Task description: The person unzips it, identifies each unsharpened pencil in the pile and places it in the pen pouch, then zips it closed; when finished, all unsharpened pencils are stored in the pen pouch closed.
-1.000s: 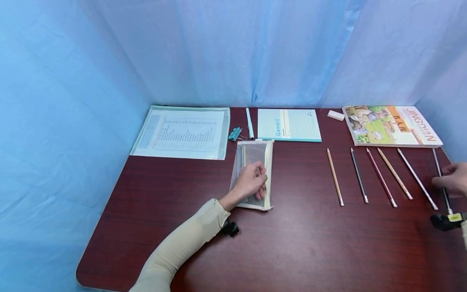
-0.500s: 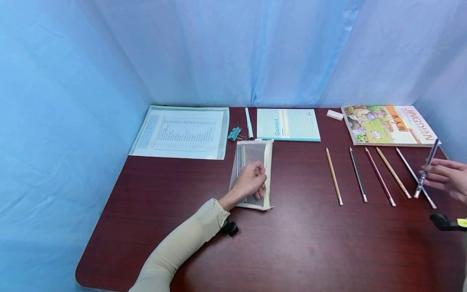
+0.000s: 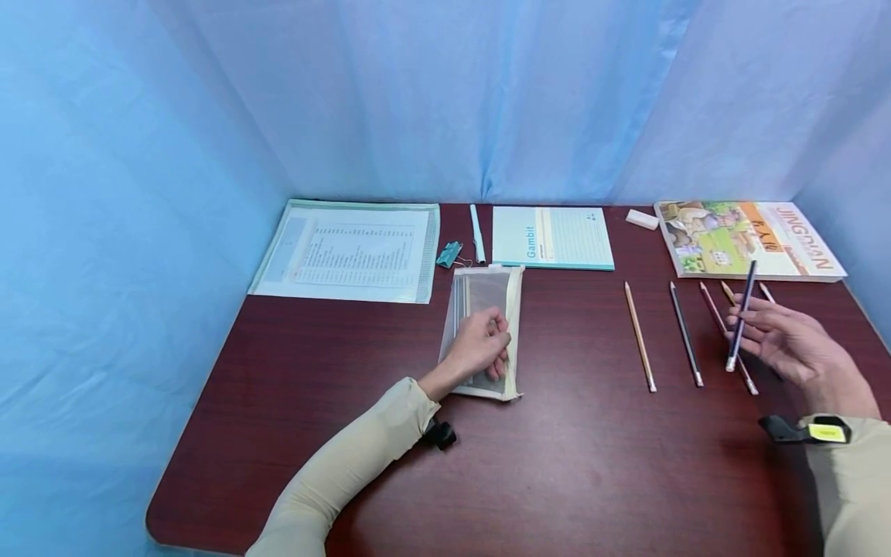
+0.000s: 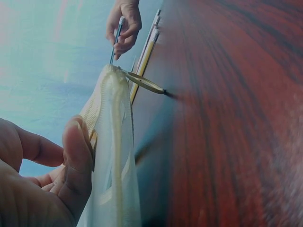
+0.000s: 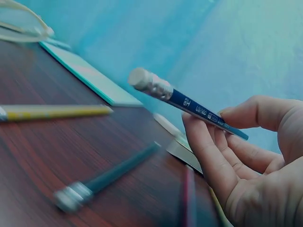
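Observation:
My left hand (image 3: 479,344) is over the mesh zip pouch (image 3: 513,309) and pinches its cream zipper edge between thumb and curled fingers. In the left wrist view the pouch (image 4: 116,142) stands lifted at that edge, its mouth slightly parted. Thin pencil-like strips show through the mesh. Over on the right, my right hand (image 3: 793,348) holds a dark blue pencil (image 3: 742,317) above the table, eraser end toward me. The right wrist view shows that pencil (image 5: 194,108) pinched between thumb and fingertips. Beneath lie a red pencil (image 3: 715,309) and others partly hidden by the hand.
A tan pencil (image 3: 639,336) and a black pencil (image 3: 685,333) lie between the hands. Along the back are a document sleeve (image 3: 348,251), binder clip (image 3: 448,254), pen (image 3: 477,234), notebook (image 3: 553,238), eraser (image 3: 642,220) and picture book (image 3: 748,240). Blue curtains surround the table.
My right hand has picked the dark blue pencil up from the far right and carried it left, over the other pencils. My left hand stays where it was on the pouch.

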Demonstrator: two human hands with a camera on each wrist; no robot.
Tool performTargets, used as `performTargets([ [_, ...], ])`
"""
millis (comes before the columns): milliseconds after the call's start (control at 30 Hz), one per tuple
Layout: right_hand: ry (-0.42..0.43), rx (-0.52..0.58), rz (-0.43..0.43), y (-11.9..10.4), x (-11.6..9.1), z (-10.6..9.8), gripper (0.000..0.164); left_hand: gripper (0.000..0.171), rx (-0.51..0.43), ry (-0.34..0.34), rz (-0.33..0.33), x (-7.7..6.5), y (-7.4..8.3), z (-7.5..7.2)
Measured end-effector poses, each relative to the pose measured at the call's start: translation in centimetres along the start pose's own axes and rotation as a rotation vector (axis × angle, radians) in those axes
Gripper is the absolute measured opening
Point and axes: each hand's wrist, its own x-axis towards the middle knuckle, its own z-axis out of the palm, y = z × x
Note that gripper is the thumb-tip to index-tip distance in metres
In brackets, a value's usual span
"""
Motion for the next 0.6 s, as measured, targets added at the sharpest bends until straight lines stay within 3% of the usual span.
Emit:
performTargets([
  [133,-0.124,0.012,0.039,1.8,1.7,1.3,0.054,0.01,-0.001,-0.004,-0.002,0.1,0.1,0.0],
  [300,-0.169,-0.041,0.059,4.1,3.6,3.4,0.053,0.01,-0.005,-0.003,-0.006,0.0,0.1,0.0],
  [600,-0.107,-0.279,0.101,8.3,6.5,7.3,0.045,0.01,-0.003,0.004,-0.005,0.1,0.0,0.0],
])
